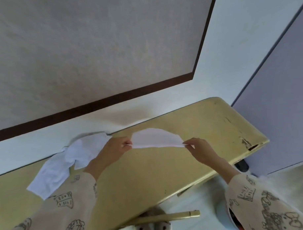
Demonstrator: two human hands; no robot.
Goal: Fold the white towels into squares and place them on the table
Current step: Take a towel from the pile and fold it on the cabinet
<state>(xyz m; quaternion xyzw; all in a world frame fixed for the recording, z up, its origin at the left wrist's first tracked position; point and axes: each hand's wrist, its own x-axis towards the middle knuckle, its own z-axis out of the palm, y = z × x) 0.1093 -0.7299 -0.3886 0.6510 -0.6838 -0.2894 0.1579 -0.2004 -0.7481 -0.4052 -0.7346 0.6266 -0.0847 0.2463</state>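
We are pinching a thin, limp white towel (156, 138) by its near corners, left hand (114, 147) and right hand (199, 150), stretching it just above the table (207, 123); it is sagging readily, so corners suit.

No legible txt anywhere.
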